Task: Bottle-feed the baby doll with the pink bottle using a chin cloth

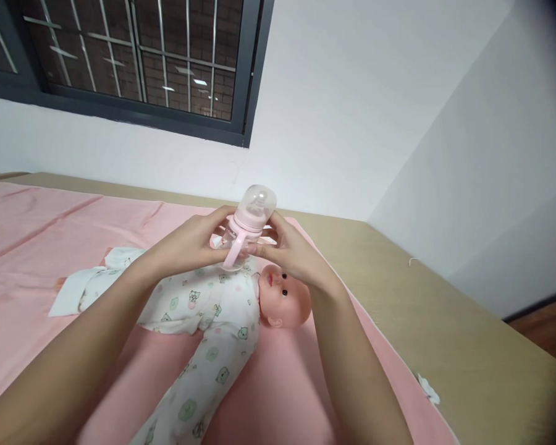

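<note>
A baby bottle (pixel 250 217) with a pink collar, pink handles and a clear domed cap over its teat is held up between both hands, tilted slightly to the right. My left hand (pixel 202 238) grips it from the left side, near a handle. From the right, my right hand (pixel 285 244) closes around it, with fingers partly hidden behind the bottle. Below the hands a baby doll (pixel 285 296) lies on its back, its head to the right. It wears a white outfit (pixel 213 303) printed with green bears, one sleeve stretching towards me.
A pink sheet (pixel 278 383) lies under the doll on a wooden surface (pixel 380 278). A small white scrap (pixel 429 388) rests by the sheet's right edge. Behind stand a white wall (pixel 333 111) and a barred window with a dark frame (pixel 241 127).
</note>
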`<move>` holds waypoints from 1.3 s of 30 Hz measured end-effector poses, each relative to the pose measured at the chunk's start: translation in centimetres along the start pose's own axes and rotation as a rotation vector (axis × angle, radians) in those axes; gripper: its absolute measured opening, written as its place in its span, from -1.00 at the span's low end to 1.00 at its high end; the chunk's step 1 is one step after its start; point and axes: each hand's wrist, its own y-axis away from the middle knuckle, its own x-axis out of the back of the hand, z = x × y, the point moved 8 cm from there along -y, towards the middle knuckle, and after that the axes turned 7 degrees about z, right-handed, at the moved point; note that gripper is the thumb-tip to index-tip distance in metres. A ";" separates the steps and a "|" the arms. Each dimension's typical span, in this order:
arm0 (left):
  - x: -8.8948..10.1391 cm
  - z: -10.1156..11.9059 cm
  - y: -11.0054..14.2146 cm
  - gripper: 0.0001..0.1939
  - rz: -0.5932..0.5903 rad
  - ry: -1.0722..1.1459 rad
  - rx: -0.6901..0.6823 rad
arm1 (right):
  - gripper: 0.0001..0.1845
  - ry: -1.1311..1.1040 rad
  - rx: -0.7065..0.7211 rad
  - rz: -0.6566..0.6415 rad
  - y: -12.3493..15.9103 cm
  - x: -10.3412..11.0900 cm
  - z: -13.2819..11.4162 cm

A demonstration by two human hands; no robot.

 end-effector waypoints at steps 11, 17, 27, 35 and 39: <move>-0.5 -0.9 -0.3 -0.48 0.011 -0.324 0.011 | -0.28 -0.020 0.066 0.218 -0.4 3.1 -0.1; 2.0 -4.0 -0.7 -0.40 0.089 -0.280 0.094 | -0.36 0.011 0.148 0.426 0.0 7.2 -0.5; 5.6 -15.2 0.5 -0.21 0.251 -0.233 0.396 | -0.36 0.334 -0.275 0.742 -0.4 16.4 16.0; 6.2 -21.4 2.2 -0.10 0.331 -0.304 0.484 | -0.33 0.573 -0.546 0.707 2.4 16.6 25.3; 6.1 -24.3 3.2 -0.11 0.366 -0.223 0.593 | -0.31 0.550 -0.560 0.711 3.1 16.4 27.1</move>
